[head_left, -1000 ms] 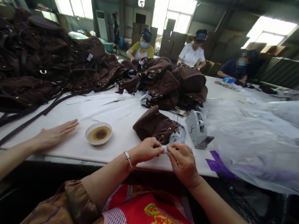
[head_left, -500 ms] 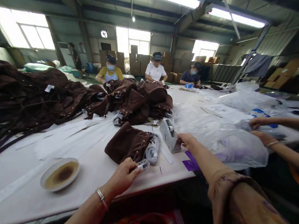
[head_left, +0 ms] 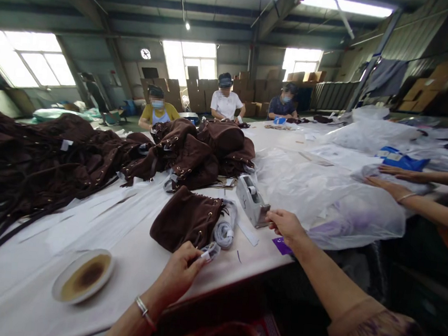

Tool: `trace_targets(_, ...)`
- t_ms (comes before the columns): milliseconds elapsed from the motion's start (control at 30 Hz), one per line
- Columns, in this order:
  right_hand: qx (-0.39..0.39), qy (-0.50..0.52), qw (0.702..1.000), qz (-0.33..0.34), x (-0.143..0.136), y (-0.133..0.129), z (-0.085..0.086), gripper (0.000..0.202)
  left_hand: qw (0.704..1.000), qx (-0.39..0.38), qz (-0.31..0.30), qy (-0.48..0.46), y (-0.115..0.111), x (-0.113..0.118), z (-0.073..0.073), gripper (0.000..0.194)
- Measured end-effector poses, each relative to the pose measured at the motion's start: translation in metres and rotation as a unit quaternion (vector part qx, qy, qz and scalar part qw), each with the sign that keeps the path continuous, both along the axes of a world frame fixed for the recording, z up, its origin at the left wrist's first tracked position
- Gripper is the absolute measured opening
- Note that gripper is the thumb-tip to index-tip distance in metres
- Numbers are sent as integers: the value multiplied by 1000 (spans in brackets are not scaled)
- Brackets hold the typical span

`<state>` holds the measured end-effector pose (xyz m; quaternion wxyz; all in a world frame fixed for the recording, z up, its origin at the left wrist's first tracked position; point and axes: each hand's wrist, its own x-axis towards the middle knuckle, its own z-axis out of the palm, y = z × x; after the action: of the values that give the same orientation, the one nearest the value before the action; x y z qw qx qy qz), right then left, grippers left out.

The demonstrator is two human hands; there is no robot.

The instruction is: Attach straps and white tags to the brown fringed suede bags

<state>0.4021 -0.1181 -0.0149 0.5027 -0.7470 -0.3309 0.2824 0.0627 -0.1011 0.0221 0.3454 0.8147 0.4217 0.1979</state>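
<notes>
A brown drawstring bag [head_left: 185, 220] with metal eyelets lies on its side on the table. At its mouth sits a coil of pale wrapped strap [head_left: 224, 234]. My left hand [head_left: 183, 267] is closed at the bag's near edge, thumb and fingers pinching a loop of the wrapped strap. To the right stands a grey tape dispenser [head_left: 251, 201] with a roll in it. My right hand [head_left: 285, 225] is closed in a pinch at the dispenser's cutting end, on tape that hardly shows.
Brown bags [head_left: 205, 153] are heaped behind and to the left. A dish [head_left: 100, 277] with brownish residue stands front left. Plastic bags [head_left: 335, 205] cover the right side. A co-worker's hands [head_left: 396, 187] press on wrapped goods there; several people work across the table [head_left: 132, 296].
My right hand has shifted slightly from the dispenser's end, still pinched. My left hand keeps its grip. The co-worker's hands now lie flat on the wrapped goods. The view has tilted a little.
</notes>
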Motion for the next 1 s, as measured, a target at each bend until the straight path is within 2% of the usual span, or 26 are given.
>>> trace_targets(233,-23,-112,993,4,9,7,0,10,1000,18,11,-6,0,2,-1,32)
trace_targets(333,-36,-131,990,31,-5,-5,-4,8,999,23,24,-21,-2,2,-5,29)
trace_targets(433,8,-41,993,111,-48,-28,-5,22,998,33,32,-41,-3,4,-11,25)
trace_targets(533,65,92,974,198,-106,-48,4,32,995,63,43,-62,-4,9,-21,20)
trace_targets(600,68,134,963,223,-141,-53,12,32,992,87,48,-76,-5,13,-25,19)
trace_targets(733,58,155,968,189,-180,-46,15,35,984,154,38,-74,-9,17,-30,21)
trace_targets(867,40,162,976,141,-188,-39,12,37,972,231,27,-39,-11,15,-33,21)
trace_targets(1000,27,186,977,105,-192,-41,11,38,961,276,33,-1,-13,12,-37,22)
